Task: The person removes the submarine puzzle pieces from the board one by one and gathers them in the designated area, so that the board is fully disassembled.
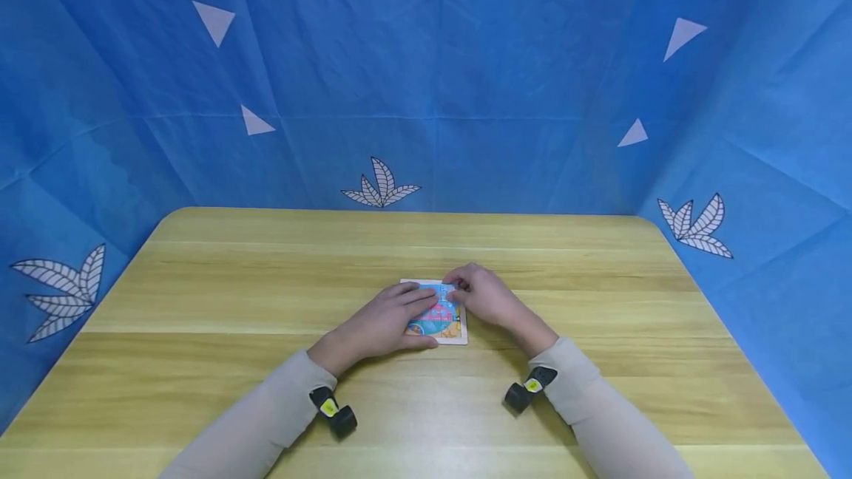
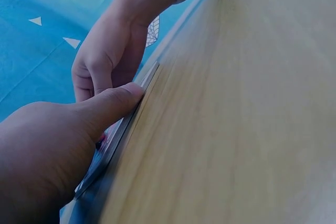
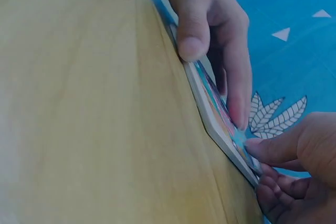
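Observation:
A small jigsaw puzzle (image 1: 435,325) in a white frame lies flat on the table, its picture blue, pink and orange. My left hand (image 1: 386,318) rests over its left part with extended fingers, and the thumb (image 2: 123,98) lies along the near edge. At the far right corner, my right hand (image 1: 489,297) has curled fingers and pinches what looks like a bluish puzzle piece (image 3: 254,162) between thumb and fingers. The left fingertips touch the picture close to it, as the right wrist view shows. Both hands hide part of the picture.
The wooden table (image 1: 266,272) spreads around the puzzle on all sides. Beyond its far edge hangs a blue cloth (image 1: 426,80) with white triangles and leaf prints. A black wrist camera (image 1: 336,412) sits on the left sleeve, and another camera (image 1: 526,394) on the right.

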A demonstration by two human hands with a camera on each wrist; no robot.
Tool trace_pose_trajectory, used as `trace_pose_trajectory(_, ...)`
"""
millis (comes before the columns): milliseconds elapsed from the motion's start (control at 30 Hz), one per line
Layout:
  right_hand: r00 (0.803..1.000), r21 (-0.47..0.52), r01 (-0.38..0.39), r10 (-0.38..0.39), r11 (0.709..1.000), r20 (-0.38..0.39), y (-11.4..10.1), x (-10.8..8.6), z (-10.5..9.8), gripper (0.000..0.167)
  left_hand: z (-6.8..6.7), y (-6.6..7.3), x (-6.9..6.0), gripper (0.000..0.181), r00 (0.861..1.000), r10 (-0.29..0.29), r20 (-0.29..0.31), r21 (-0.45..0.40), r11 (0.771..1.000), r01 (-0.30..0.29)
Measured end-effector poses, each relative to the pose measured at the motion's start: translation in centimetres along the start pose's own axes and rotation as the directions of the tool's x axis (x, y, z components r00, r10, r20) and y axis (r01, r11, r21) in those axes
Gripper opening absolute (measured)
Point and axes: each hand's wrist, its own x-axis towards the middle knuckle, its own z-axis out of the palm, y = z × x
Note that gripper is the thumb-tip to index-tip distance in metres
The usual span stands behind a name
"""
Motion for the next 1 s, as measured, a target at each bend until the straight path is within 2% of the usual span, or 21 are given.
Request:
trace_pose_trajectory(267,1.0,0.084,-0.013,0.012,0.996,0.007,0.5,0.5,-0.4,0.018,-0.1,0.0,0.1,0.076,1.0,0.013,-0.008,0.006,1.0,-0.013)
trace_pose_trajectory(767,0.998,0.215,0.063,-0.058,0.975,-0.033,1.7,0.5,-0.5,0.011,-0.3,0.2,0.0,0.063,0.998,0.056,-0.006,0.021,0.998,-0.055)
trace_pose_trajectory(1000,0.999,0.26,0.045,-0.042,0.965,-0.02,2.0,0.2,-0.8,0.01,-0.1,0.1,-0.1,0.062,0.998,0.059,0.006,0.015,0.998,-0.06)
